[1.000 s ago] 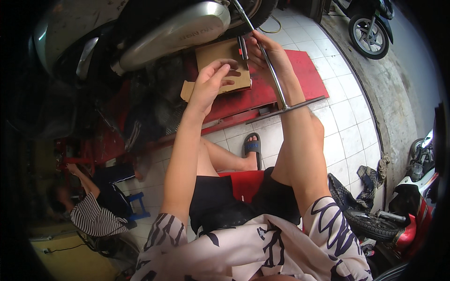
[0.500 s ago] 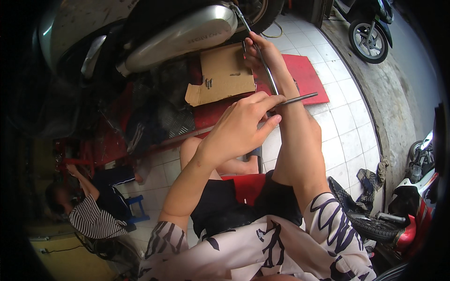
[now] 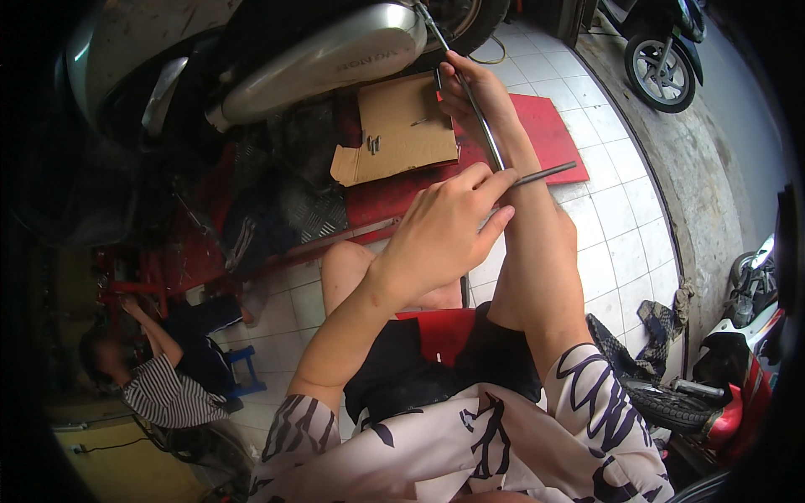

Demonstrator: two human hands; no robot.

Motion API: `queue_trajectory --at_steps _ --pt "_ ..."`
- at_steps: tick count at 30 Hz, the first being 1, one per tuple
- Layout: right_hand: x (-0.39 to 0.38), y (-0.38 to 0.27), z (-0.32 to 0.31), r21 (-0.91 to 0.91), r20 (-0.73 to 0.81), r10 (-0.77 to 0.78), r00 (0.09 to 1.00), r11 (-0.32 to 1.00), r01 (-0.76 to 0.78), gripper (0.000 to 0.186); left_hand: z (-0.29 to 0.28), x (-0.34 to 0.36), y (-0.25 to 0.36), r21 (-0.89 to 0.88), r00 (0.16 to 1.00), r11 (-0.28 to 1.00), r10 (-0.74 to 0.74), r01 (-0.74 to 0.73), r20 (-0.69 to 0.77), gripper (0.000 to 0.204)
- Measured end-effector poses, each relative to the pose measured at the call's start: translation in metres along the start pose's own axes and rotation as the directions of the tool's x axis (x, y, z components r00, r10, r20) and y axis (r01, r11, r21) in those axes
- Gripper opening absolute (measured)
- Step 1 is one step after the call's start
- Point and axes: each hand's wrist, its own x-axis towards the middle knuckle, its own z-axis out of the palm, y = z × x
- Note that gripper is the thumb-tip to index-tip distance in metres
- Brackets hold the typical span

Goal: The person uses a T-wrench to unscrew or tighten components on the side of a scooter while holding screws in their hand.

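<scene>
A long T-handle wrench slants from the motorbike's underside down towards me. My right hand is curled around its shaft, fingers closed. My left hand grips the dark crossbar at the near end, with the index finger along it and the thumb below. The bar's free end juts out to the right over my right forearm. At the top, the wrench's tip meets the bike at the end of a silver side cover, beside the wheel. Exactly what it sits on is too small to tell.
A cardboard sheet with several small metal bolts lies on the red lift platform. Someone in a striped shirt sits by a blue stool. Another motorbike stands outside; a tyre lies at right.
My left hand has shifted slightly right and up, and the crossbar with it. The right hand keeps its grip on the shaft, nearly in place.
</scene>
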Motion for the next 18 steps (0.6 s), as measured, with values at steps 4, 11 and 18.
queue_trajectory --at_steps 4,11,18 --pt "0.001 -0.006 0.002 -0.078 -0.061 0.000 0.998 0.997 -0.005 0.030 -0.003 0.003 0.010 0.186 0.999 0.982 0.028 -0.022 -0.030 0.033" --pt "0.007 -0.010 0.000 -0.080 -0.034 0.056 0.998 0.995 -0.059 0.033 0.005 0.006 0.009 0.381 0.993 0.923 0.087 -0.050 -0.082 0.032" --pt "0.009 -0.011 0.000 -0.120 -0.076 0.056 0.996 0.991 -0.065 0.034 0.017 0.008 -0.003 0.393 0.981 0.916 0.145 -0.084 -0.129 0.042"
